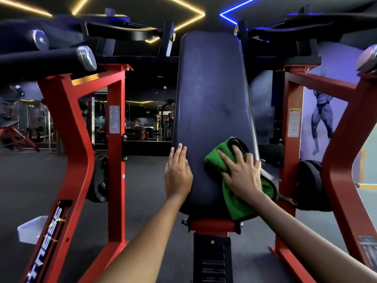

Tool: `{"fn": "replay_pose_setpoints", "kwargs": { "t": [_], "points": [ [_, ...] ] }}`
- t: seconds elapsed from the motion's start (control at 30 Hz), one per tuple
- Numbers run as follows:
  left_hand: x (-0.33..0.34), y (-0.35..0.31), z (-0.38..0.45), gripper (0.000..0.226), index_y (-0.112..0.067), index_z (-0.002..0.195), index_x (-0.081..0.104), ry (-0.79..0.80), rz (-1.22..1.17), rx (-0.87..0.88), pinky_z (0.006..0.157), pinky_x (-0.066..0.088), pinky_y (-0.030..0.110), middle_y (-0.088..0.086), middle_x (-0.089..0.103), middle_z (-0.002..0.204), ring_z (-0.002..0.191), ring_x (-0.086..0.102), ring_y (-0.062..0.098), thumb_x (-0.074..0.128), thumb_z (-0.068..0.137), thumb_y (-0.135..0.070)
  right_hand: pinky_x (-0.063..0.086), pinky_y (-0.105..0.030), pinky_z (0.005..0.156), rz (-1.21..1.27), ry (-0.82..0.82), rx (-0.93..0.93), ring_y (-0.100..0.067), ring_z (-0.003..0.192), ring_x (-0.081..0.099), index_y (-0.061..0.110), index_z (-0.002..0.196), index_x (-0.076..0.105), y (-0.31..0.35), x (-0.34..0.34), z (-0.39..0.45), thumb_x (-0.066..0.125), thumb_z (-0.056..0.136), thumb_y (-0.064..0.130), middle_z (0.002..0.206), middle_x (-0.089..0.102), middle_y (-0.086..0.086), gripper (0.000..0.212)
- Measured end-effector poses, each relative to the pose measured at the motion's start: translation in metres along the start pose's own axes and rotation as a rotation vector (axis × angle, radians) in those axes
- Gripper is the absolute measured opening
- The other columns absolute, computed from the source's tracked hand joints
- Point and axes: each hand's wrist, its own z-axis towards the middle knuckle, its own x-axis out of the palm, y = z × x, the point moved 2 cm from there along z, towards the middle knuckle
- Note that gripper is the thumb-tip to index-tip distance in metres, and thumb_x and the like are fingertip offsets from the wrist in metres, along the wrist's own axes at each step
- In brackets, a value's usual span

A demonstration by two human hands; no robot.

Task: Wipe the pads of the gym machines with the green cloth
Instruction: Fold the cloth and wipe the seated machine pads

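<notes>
Back pad (212,94) of the red-framed press machine (116,111) is seen upright and slightly reclined at centre, dark and marked with faint smears over its upper part. The green cloth (234,201) is pressed against the pad's lower right area, with a loose tail hanging below the pad's bottom edge towards the seat bracket (212,224).

The right hand (242,176) is laid flat on the cloth with fingers spread, pressing rather than gripping. The left hand (178,172) is rested open on the pad's lower left edge, fingers straight, nothing held.

Risks are judged as follows. Since the cloth is only pressed, it could slide out from under the palm on a long stroke and drop to the floor. The hanging tail could be snagged on the bracket bolts. The cloth is bunched near the right edge, so a pass there could run off the pad and against the metal beside it. The upper pad appears unwiped and could be missed.

Open room is found upward along the pad face. Sideways travel is bounded by the pad's edges; the frame uprights stand well apart on both sides. The padded handles (49,56) overhang at upper left.
</notes>
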Motion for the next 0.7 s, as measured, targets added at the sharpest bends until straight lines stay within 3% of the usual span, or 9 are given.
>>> {"fn": "replay_pose_setpoints", "kwargs": {
  "t": [0.13,0.17,0.23,0.33,0.4,0.47,0.53,0.57,0.7],
  "points": [
    [0.000,0.004,-0.008,0.051,-0.006,0.131,0.054,0.013,0.020,0.009,0.100,0.040,0.042,0.011,0.046,0.143,0.134,0.040,0.030,0.025,0.092,-0.022,0.046,-0.042,0.067,-0.091,0.000,-0.387,-0.030,0.094,0.044,0.039,0.134,0.043,0.014,0.011,-0.021,0.061,0.062,0.046,0.132,0.055,-0.008,0.075],
    [0.000,0.005,-0.009,0.051,-0.007,0.132,0.053,0.012,0.014,0.002,0.101,0.039,0.042,0.011,0.045,0.144,0.135,0.040,0.029,0.025,0.092,-0.022,0.046,-0.041,0.066,-0.099,0.016,-0.411,-0.031,0.094,0.046,0.040,0.135,0.039,0.007,0.009,-0.021,0.057,0.063,0.047,0.132,0.055,-0.007,0.074],
    [0.000,0.004,-0.011,0.049,-0.007,0.133,0.053,0.006,0.003,0.002,0.102,0.038,0.041,0.010,0.044,0.145,0.136,0.038,0.029,0.026,0.093,-0.020,0.045,-0.044,0.069,-0.086,0.020,-0.260,-0.035,0.097,0.051,0.041,0.137,0.038,-0.007,0.002,-0.016,0.056,0.069,0.045,0.138,0.050,-0.007,0.071],
    [0.001,0.005,-0.009,0.044,-0.006,0.133,0.052,0.002,-0.022,-0.007,0.104,0.037,0.042,0.010,0.043,0.146,0.138,0.036,0.028,0.033,0.094,-0.014,0.038,-0.049,0.086,-0.009,0.067,0.116,-0.037,0.113,0.043,0.044,0.141,0.036,-0.007,0.000,0.003,0.050,0.086,0.050,0.152,0.031,-0.004,0.057],
    [0.000,0.004,-0.010,0.048,-0.007,0.134,0.051,0.016,-0.022,-0.005,0.104,0.037,0.045,0.010,0.041,0.147,0.138,0.035,0.027,0.028,0.094,-0.020,0.042,-0.048,0.079,0.028,0.015,0.083,-0.037,0.103,0.049,0.041,0.134,0.049,0.013,0.001,0.000,0.037,0.087,0.063,0.143,0.045,-0.007,0.053],
    [-0.001,0.005,-0.010,0.054,-0.007,0.137,0.047,0.021,0.003,-0.023,0.104,0.035,0.049,0.011,0.038,0.149,0.138,0.034,0.029,0.024,0.093,-0.028,0.043,-0.046,0.075,-0.002,0.001,-0.116,-0.035,0.099,0.051,0.042,0.133,0.049,0.025,0.008,-0.016,0.023,0.090,0.066,0.136,0.051,-0.006,0.055],
    [-0.002,0.006,-0.009,0.063,-0.008,0.142,0.039,0.020,0.017,-0.114,0.104,0.033,0.051,0.010,0.031,0.153,0.140,0.030,0.030,0.021,0.091,-0.040,0.042,-0.044,0.074,-0.047,-0.020,-0.302,-0.033,0.099,0.051,0.044,0.136,0.042,0.019,0.012,-0.030,0.028,0.091,0.061,0.136,0.050,-0.003,0.051],
    [-0.003,0.005,-0.010,0.069,-0.009,0.144,0.035,0.035,0.004,-0.164,0.105,0.032,0.050,0.009,0.028,0.154,0.141,0.028,0.029,0.017,0.089,-0.046,0.043,-0.043,0.072,-0.047,-0.027,-0.303,-0.033,0.098,0.051,0.044,0.136,0.041,0.009,0.011,-0.031,0.033,0.088,0.058,0.136,0.049,-0.003,0.051],
    [-0.005,0.004,-0.010,0.071,-0.008,0.147,0.028,0.067,-0.059,-0.203,0.101,0.040,0.041,0.010,0.028,0.154,0.136,0.038,0.027,0.017,0.090,-0.049,0.041,-0.049,0.079,0.022,-0.034,0.111,-0.038,0.103,0.048,0.044,0.135,0.046,-0.003,0.000,-0.002,0.048,0.086,0.052,0.145,0.042,-0.006,0.050]
  ]
}}
